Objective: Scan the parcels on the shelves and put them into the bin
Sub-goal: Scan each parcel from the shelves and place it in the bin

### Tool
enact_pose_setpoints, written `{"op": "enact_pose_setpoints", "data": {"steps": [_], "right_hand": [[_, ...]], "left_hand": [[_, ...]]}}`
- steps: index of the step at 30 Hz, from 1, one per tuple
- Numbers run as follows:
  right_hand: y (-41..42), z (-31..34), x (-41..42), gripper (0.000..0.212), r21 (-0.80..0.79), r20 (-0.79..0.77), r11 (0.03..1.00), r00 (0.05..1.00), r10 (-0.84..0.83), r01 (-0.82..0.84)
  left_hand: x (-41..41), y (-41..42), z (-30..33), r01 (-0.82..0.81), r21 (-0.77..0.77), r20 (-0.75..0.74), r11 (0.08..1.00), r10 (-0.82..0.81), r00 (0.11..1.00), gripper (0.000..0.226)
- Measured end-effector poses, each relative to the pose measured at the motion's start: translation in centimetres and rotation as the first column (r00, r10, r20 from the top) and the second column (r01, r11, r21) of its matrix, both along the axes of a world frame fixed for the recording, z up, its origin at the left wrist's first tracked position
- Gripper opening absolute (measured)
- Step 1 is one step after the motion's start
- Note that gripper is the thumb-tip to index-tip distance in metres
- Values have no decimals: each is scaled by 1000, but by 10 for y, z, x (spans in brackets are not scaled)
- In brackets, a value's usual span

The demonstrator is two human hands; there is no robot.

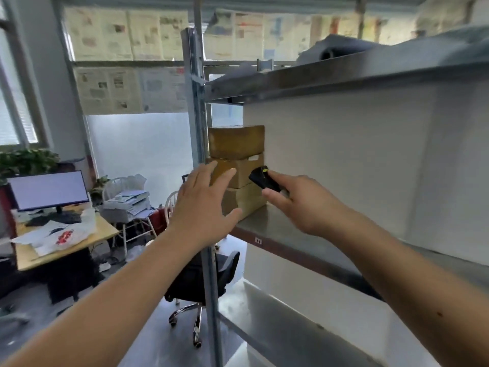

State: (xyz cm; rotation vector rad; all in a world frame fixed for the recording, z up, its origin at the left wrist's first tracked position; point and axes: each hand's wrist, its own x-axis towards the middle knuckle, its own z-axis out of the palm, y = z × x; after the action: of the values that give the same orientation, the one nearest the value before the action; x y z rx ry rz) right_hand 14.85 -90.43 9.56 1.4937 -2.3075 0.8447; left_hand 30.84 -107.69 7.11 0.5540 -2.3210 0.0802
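Observation:
Three brown cardboard parcels are stacked at the left end of the middle metal shelf (285, 229): a top parcel (236, 141), a middle parcel (244, 172) and a bottom parcel (247, 201). My left hand (203, 205) is stretched out with straight fingers in front of the stack, fingertips at the middle parcel. My right hand (304, 202) holds a small black scanner (263, 178) with a yellow mark, pointed at the parcels. No bin is in view.
A steel upright post (197, 128) stands just left of the stack. A grey bundle (341, 49) lies on the upper shelf. Below left are a black office chair (201, 276), a desk (66, 242) with a monitor (49, 190), and a lower shelf (277, 324).

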Motion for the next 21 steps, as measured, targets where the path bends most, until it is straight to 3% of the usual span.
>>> {"op": "enact_pose_setpoints", "data": {"steps": [7,15,18,21], "right_hand": [[-64,35,-45,49,15,7,994,994,-111,111],[-129,69,-76,45,4,40,963,963,-268,268],[-139,75,-89,48,5,47,950,949,-311,311],[-152,81,-98,46,4,62,943,941,-332,333]], "left_hand": [[-85,-92,52,140,-49,24,989,-139,990,90],[-156,-174,142,226,-328,300,917,-125,946,109],[-174,-183,157,234,-248,394,940,-123,911,108],[-189,-191,163,294,-70,475,953,-227,850,95]]}}
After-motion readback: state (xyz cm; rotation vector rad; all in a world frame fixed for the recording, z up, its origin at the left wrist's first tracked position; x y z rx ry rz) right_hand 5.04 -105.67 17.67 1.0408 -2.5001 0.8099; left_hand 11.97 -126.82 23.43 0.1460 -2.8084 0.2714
